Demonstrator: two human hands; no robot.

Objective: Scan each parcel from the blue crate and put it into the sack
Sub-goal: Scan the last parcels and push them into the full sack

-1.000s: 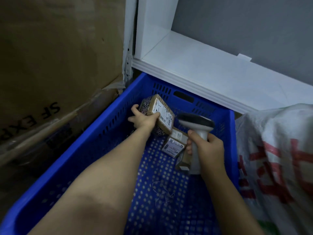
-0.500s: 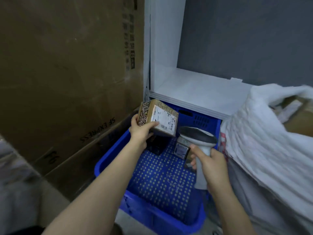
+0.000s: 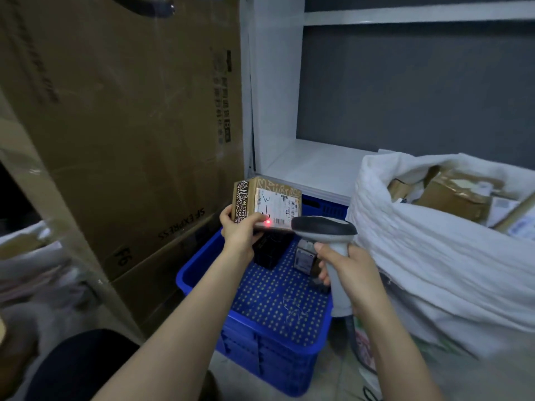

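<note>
My left hand grips a brown parcel from below and holds it above the blue crate, label towards me. My right hand is wrapped round the scanner handle, its head aimed at the parcel. A red dot glows on the parcel's lower edge. A dark box and a small labelled box lie in the crate. The white sack stands open just right of the crate.
</note>
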